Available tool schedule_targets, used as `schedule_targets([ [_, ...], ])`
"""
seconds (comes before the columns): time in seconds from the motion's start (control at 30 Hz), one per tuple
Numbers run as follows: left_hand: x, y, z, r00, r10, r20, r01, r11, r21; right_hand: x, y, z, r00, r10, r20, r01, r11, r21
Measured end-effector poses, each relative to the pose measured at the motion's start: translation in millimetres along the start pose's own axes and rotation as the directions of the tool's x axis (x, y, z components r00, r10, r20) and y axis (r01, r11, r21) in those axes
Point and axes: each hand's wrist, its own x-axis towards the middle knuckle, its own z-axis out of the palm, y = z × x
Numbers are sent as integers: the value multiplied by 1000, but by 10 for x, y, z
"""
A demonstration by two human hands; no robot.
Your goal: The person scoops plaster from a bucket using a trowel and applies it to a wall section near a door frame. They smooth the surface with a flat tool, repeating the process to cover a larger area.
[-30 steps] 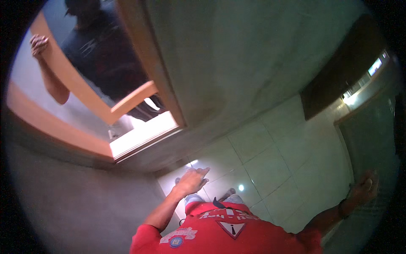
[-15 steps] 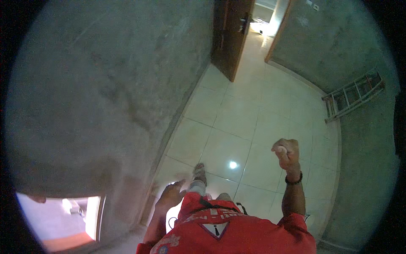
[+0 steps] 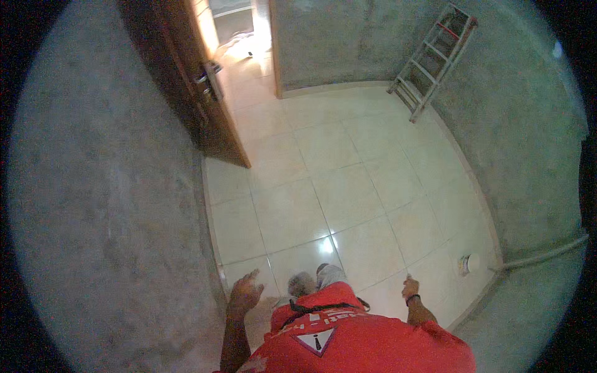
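A: Progress? Left hand (image 3: 244, 292) spread, fingers splayed, just beside the grey wall (image 3: 106, 205), holding nothing. Right hand (image 3: 410, 288) loosely curled; can't tell if it pinches anything.

B: So nothing in hand, my guess is work hasn't begun. Containers?

A: One small white tub-like thing (image 3: 470, 263) on the tiled floor (image 3: 336, 186), near its right edge by the wall pipe (image 3: 547, 252). Contents too small to tell.

B: Ladder (image 3: 435, 56) leans at the far right corner, door (image 3: 199, 93) stands open.

Left hand (image 3: 244, 292) open, ladder (image 3: 432, 59) against wall
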Motion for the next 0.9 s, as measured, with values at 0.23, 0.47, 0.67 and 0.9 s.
schedule_targets([
  [0.23, 1518, 78, -519, 968, 182, 170, -180, 983, -31, -521, -1356, 584, 824, 182, 536, 65, 910, -410],
  [0.47, 3856, -1477, 887, 986, -85, 146, 95, 993, -64, 2681, -2202, 736, 931, -247, 267, 300, 937, -180],
  [0.67, 3253, -2677, 1082, 982, -129, 140, 21, 803, 595, 6150, -3383, 106, 987, -118, 108, 43, 844, 535],
  [0.9, 3446, -2600, 1154, 825, -510, 245, 464, 858, 222, 8641, -5465, 498, 893, -85, 442, -249, 725, 642],
])
